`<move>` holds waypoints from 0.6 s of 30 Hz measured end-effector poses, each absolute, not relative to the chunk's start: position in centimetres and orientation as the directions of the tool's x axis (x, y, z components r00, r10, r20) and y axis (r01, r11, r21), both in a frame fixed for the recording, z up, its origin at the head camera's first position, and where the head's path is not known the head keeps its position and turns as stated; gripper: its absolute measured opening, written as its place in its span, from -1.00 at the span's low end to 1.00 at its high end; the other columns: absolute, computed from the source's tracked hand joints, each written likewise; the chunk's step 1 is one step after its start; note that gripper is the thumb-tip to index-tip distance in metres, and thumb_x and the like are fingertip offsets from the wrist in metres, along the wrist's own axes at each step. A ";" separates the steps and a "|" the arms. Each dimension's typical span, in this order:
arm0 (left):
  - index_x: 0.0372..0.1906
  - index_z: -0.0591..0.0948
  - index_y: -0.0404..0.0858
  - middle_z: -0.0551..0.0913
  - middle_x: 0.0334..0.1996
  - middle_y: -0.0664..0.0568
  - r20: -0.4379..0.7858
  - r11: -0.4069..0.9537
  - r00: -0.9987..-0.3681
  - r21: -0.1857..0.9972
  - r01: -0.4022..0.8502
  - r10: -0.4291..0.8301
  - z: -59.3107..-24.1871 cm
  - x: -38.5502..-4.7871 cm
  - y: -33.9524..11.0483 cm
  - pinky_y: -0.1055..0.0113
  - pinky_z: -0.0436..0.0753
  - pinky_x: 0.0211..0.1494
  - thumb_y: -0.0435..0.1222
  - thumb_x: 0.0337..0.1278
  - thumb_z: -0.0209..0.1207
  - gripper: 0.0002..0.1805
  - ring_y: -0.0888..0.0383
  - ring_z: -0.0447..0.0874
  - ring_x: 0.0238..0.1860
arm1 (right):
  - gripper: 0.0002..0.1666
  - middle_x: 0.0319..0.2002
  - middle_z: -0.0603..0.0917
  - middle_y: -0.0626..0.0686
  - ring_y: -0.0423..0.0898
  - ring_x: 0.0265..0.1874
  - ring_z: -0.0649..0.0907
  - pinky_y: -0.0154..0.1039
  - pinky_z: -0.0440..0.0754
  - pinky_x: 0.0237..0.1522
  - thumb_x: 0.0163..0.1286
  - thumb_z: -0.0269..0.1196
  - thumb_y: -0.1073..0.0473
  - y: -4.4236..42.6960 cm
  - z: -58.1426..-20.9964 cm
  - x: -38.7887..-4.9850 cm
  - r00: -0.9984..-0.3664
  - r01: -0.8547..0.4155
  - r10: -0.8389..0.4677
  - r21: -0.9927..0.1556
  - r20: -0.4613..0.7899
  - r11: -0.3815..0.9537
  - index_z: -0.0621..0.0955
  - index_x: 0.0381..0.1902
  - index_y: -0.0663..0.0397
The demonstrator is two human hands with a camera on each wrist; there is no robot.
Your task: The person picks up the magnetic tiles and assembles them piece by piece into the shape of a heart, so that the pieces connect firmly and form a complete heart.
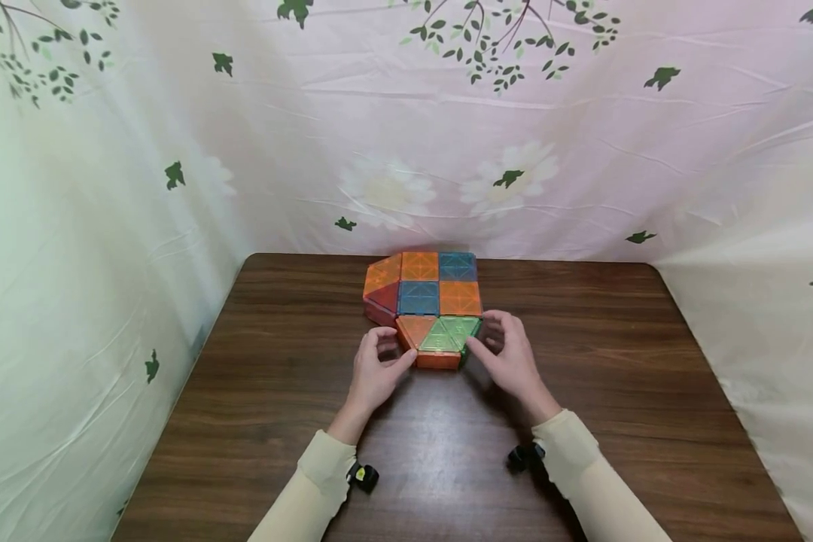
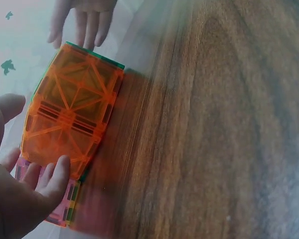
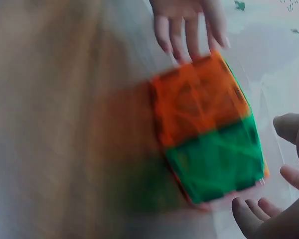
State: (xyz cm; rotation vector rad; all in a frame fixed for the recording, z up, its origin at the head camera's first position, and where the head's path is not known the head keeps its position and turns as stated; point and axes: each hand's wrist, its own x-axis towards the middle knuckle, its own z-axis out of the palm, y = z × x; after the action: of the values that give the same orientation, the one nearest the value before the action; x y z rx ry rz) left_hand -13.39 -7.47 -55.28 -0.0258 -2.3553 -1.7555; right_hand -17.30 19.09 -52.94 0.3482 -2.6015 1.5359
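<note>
On the table is a low block built of translucent magnetic tiles [image 1: 419, 298], with orange and blue squares on top. A red triangle tile [image 1: 383, 294] is at its left. The near end tapers, topped by an orange triangle tile [image 1: 415, 328] and green triangle tiles [image 1: 447, 335]. My left hand [image 1: 374, 370] is at the tapered end's left side, thumb by the front corner, fingers loosely bent. Opposite it, my right hand [image 1: 510, 355] has its thumb and index finger at the green side. In the right wrist view, orange and green side tiles [image 3: 217, 159] show between the hands.
The brown wooden table [image 1: 278, 399] extends on both sides of the block. A pale curtain [image 1: 406, 113] printed with leaves and flowers hangs behind and along the sides, close to the block's far end. Each wrist bears a small black camera [image 1: 364, 477].
</note>
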 end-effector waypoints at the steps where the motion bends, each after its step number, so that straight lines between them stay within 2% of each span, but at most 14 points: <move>1: 0.19 0.53 -0.31 0.53 0.17 -0.24 0.205 0.316 -0.972 0.935 0.159 -0.118 -55.2 -13.4 -7.3 0.04 0.78 0.00 -0.20 0.21 0.50 -0.45 -0.19 0.64 0.13 | -0.36 0.34 0.39 0.30 0.28 0.30 0.52 0.19 0.63 0.22 0.46 0.42 0.06 19.4 -52.7 -18.1 -0.963 -0.267 -0.155 -0.833 0.219 0.483 0.47 0.36 0.18; 4: 0.13 0.58 -0.30 0.50 0.14 -0.22 0.317 0.389 -0.939 0.888 0.244 -0.134 -54.8 -13.5 -6.4 -0.05 0.73 0.01 -0.21 0.17 0.51 -0.49 -0.25 0.57 0.08 | -0.39 0.39 0.39 0.30 0.27 0.33 0.48 0.27 0.56 0.24 0.48 0.39 0.06 20.2 -51.8 -21.2 -0.939 -0.343 -0.207 -0.772 0.274 0.535 0.51 0.36 0.19; 7: 0.08 0.61 -0.24 0.48 0.15 -0.14 0.387 0.455 -0.912 0.842 0.290 -0.134 -54.4 -13.7 -5.3 -0.09 0.60 0.09 -0.17 0.16 0.50 -0.54 -0.21 0.48 0.11 | -0.42 0.49 0.34 0.27 0.26 0.43 0.40 0.32 0.49 0.29 0.51 0.36 0.05 20.5 -51.0 -24.4 -0.908 -0.417 -0.295 -0.721 0.299 0.553 0.53 0.38 0.16; 11: 0.07 0.61 -0.17 0.37 0.20 -0.12 0.352 0.479 -0.923 0.844 0.241 -0.157 -54.3 -13.9 -4.1 -0.06 0.49 0.17 -0.09 0.20 0.48 -0.56 -0.12 0.40 0.17 | -0.42 0.62 0.19 0.24 0.28 0.55 0.28 0.36 0.37 0.40 0.58 0.28 -0.02 20.4 -50.9 -27.3 -0.866 -0.476 -0.438 -0.673 0.243 0.567 0.54 0.44 0.06; 13: 0.06 0.61 -0.14 0.32 0.22 -0.14 0.314 0.466 -0.933 0.862 0.202 -0.178 -54.6 -13.9 -3.9 -0.02 0.50 0.15 -0.07 0.20 0.48 -0.56 -0.15 0.43 0.15 | -0.42 0.65 0.14 0.22 0.28 0.57 0.25 0.36 0.35 0.42 0.59 0.26 -0.03 20.5 -51.2 -28.0 -0.850 -0.489 -0.482 -0.661 0.214 0.569 0.54 0.46 0.03; 18: 0.10 0.62 -0.06 0.32 0.22 -0.12 0.245 0.420 -0.950 0.896 0.146 -0.193 -55.2 -14.0 -4.1 0.12 0.59 -0.02 -0.04 0.23 0.47 -0.57 -0.15 0.53 0.03 | -0.42 0.66 0.15 0.16 0.22 0.51 0.38 0.24 0.54 0.32 0.60 0.25 0.00 20.9 -52.3 -27.7 -0.852 -0.471 -0.480 -0.706 0.208 0.529 0.53 0.48 0.02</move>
State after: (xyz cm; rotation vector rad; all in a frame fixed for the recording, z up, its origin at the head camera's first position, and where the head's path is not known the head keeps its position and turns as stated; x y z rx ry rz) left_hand -13.99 -4.14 -55.23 0.0409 -2.3683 -1.5404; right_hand -27.73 20.88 -52.34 0.8574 -2.7574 1.2671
